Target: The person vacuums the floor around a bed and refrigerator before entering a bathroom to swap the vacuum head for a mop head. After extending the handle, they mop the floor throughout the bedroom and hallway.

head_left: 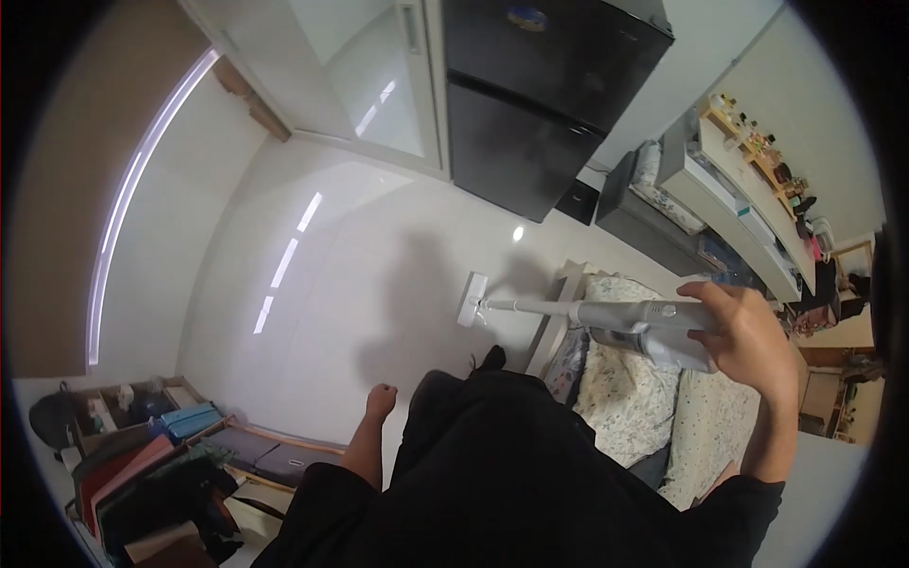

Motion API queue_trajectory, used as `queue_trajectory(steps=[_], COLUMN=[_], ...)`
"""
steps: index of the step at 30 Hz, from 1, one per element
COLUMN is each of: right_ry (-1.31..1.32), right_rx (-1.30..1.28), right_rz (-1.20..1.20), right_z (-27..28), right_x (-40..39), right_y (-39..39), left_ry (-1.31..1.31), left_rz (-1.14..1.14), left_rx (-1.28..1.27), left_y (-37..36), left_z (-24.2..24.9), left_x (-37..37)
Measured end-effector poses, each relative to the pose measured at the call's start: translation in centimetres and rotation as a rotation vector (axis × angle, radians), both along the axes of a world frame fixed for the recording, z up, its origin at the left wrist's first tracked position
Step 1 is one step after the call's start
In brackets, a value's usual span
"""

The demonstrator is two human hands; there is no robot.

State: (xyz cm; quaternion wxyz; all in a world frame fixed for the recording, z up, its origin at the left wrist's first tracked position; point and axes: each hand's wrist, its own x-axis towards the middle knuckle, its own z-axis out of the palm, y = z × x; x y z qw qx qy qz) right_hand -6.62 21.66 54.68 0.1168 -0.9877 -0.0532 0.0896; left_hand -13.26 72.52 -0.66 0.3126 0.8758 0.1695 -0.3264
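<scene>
A grey-and-white stick vacuum cleaner stretches from the right toward the middle of the head view. My right hand is wrapped round its handle end, above the bed. Its white floor head rests on the pale floor in front of my feet, joined to a thin tube. My left hand hangs low at my left side, over the floor, with its fingers curled in. Nothing shows in the left hand, and it touches no object.
Ahead stands a dark fridge beside a white sliding-door cabinet. A bed with floral bedding lies to my right. Shelves with small bottles line the far right. Bags and boxes crowd the lower left. Glossy floor spreads ahead.
</scene>
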Motion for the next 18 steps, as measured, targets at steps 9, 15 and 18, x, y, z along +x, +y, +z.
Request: queue_trajectory(steps=[9, 15, 18], right_ry=[0.064, 0.120, 0.114], right_rx=[-0.182, -0.244, -0.327], right_rz=[-0.237, -0.429, -0.463], right_z=[2.5, 3.0, 2.9], right_x=[8.8, 16.0, 18.4], right_y=[-9.8, -14.4, -16.8], left_ry=[-0.086, 0.093, 0.118], left_rz=[-0.190, -0.301, -0.326], left_rx=[-0.109, 0.020, 0.061], left_y=[-14.5, -12.1, -12.3], left_z=[2.6, -0.8, -0.2], left_x=[14.3, 20.1, 23.8])
